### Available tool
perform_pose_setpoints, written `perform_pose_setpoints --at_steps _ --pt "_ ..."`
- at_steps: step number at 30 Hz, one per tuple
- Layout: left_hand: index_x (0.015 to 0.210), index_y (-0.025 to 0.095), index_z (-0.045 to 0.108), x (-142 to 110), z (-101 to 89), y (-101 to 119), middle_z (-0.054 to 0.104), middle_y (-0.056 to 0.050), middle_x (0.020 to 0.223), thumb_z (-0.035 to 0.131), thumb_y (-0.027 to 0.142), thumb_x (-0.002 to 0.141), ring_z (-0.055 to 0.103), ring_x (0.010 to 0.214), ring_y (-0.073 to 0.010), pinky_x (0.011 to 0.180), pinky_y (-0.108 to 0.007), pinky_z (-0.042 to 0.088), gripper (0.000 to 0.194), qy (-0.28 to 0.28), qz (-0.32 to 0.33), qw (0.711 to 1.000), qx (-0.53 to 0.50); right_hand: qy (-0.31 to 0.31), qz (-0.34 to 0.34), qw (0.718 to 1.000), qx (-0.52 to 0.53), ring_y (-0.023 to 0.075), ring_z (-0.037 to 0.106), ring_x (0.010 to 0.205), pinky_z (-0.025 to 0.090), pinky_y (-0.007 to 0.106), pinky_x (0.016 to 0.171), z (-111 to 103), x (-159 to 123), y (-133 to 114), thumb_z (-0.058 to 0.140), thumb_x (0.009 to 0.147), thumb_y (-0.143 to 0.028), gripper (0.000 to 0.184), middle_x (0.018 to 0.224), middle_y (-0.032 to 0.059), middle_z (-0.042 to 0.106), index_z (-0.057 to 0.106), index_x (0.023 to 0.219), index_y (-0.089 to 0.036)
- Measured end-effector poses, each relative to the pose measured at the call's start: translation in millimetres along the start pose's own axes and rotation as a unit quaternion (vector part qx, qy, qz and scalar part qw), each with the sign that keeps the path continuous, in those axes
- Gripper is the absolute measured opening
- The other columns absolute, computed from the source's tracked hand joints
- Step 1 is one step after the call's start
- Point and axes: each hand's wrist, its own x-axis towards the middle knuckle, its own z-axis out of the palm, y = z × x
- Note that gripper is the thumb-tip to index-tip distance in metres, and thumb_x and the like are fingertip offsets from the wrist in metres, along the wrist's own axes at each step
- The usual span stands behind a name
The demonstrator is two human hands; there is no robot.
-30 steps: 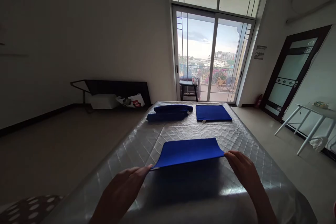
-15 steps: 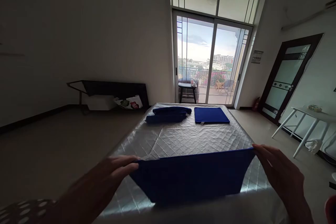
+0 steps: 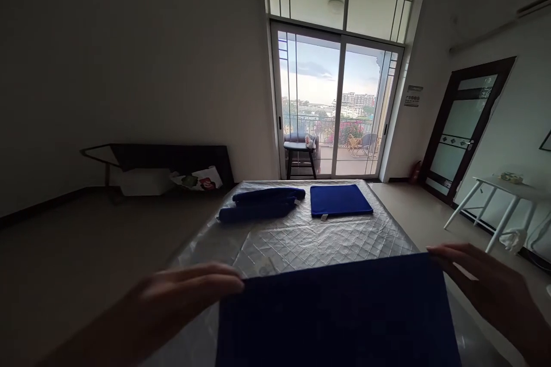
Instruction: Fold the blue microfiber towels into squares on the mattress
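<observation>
A dark blue cloth (image 3: 336, 315) hangs between my two hands, its top edge stretched nearly straight and its lower part running out of the picture. My left hand (image 3: 193, 292) pinches the upper left corner, closed on it. At the upper right corner my right hand (image 3: 477, 272) is closed on the cloth too. Beyond it, on a quilted silvery mattress (image 3: 327, 241), lies a flat, folded blue cloth (image 3: 340, 199). Left of that sit rolled or bundled blue cloths (image 3: 262, 205), one against the other, with a small white tag showing.
A black folding frame (image 3: 167, 156), a white box (image 3: 146, 181) and a patterned bag (image 3: 200, 178) stand by the left wall. Sliding glass doors (image 3: 338, 109) are behind the mattress. A white table (image 3: 508, 186) stands at right, near a dark-framed door (image 3: 465, 132).
The held cloth has come up and closer to me, filling more of the lower picture. My hands have moved rightward in view, still holding its corners. The view has shifted slightly.
</observation>
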Motion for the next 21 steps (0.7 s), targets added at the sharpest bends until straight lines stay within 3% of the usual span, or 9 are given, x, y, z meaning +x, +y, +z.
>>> perform_pose_setpoints --at_steps 3,6,9,13,15,17,21 --pt "0.101 0.034 0.076 72 31.5 -26 0.080 0.003 0.094 0.045 0.032 0.096 0.074 0.078 -0.0157 0.070 -0.023 0.059 0.031 -0.121 -0.037 0.989 -0.079 -0.085 0.021 0.992 0.088 0.0160 0.073 0.074 0.060 0.026 0.065 42 46 29 0.050 0.101 -0.047 0.031 0.095 0.0025 0.077 0.076 0.106 -0.030" --pt "0.096 0.024 0.074 141 58.6 -60 0.079 -0.001 0.092 0.043 0.035 0.097 0.073 0.080 -0.0170 0.072 -0.025 0.056 0.033 -0.154 -0.044 0.987 -0.034 -0.134 0.058 0.984 0.100 0.0191 0.073 0.074 0.060 0.031 0.068 85 99 73 0.047 0.102 -0.046 0.037 0.094 0.0056 0.077 0.078 0.097 -0.026" --pt "0.105 0.023 0.070 208 70.7 -94 0.077 -0.002 0.095 0.040 0.030 0.097 0.073 0.082 -0.0181 0.077 -0.027 0.054 0.031 -0.094 -0.048 0.992 0.070 -0.116 0.089 0.988 0.055 0.0219 0.072 0.081 0.059 0.036 0.078 117 163 118 0.050 0.099 -0.038 0.032 0.096 0.0067 0.077 0.078 0.095 -0.023" --pt "0.120 0.020 0.062 279 79.2 -134 0.076 -0.006 0.094 0.042 0.025 0.097 0.072 0.086 -0.0210 0.075 -0.030 0.054 0.031 0.065 -0.080 0.974 0.204 -0.018 0.119 0.993 -0.006 0.0244 0.070 0.098 0.054 0.041 0.095 141 233 164 0.058 0.093 -0.027 0.020 0.106 0.0068 0.076 0.076 0.101 -0.022" --pt "0.120 0.020 0.062 296 94.8 -154 0.076 -0.007 0.095 0.043 0.024 0.097 0.071 0.091 -0.0220 0.080 -0.032 0.054 0.030 0.132 -0.080 0.962 0.225 0.000 0.133 0.991 -0.010 0.0247 0.069 0.103 0.052 0.042 0.098 155 248 181 0.057 0.093 -0.025 0.021 0.112 0.0080 0.075 0.074 0.105 -0.022" --pt "0.119 0.019 0.062 298 123.8 -172 0.075 -0.008 0.099 0.044 0.024 0.097 0.070 0.097 -0.0226 0.087 -0.034 0.054 0.029 0.161 -0.075 0.960 0.216 -0.003 0.149 0.989 -0.007 0.0243 0.069 0.103 0.051 0.040 0.098 179 245 196 0.056 0.093 -0.021 0.022 0.114 0.0100 0.074 0.074 0.106 -0.021" --pt "0.111 0.020 0.068 261 210.3 -193 0.076 -0.010 0.107 0.045 0.017 0.094 0.069 0.105 -0.0226 0.095 -0.037 0.054 0.028 0.098 -0.102 0.976 0.166 -0.060 0.217 0.974 0.006 0.0216 0.071 0.098 0.053 0.033 0.093 255 195 214 0.056 0.088 -0.013 0.022 0.106 0.0093 0.076 0.075 0.099 -0.019"
